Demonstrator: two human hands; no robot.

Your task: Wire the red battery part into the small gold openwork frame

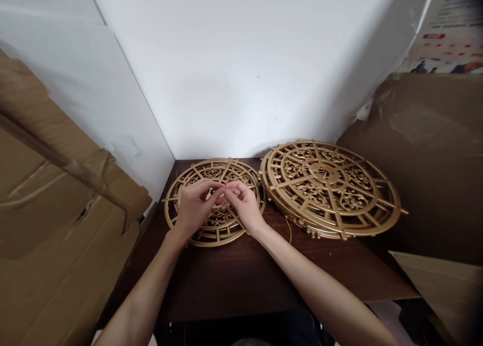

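Observation:
A round gold openwork panel (215, 243) with scrolls and spokes lies flat on the dark brown table. Above its middle, my left hand (195, 202) and my right hand (243, 205) meet at the fingertips. Both hands are closed in a pinch, thumbs against fingers. Whatever sits between the fingertips is too small to make out. The panel's centre is mostly hidden behind my hands. To the right, a stack of similar gold panels (341, 225) rests tilted, with thin white and yellow wires at the hub of the top one.
A yellow wire (290, 230) curls on the dark brown table (234, 285) between the panel and the stack. Cardboard (56, 225) stands along the left, and a cardboard box (430, 159) is on the right. A white wall (241, 69) closes off the back.

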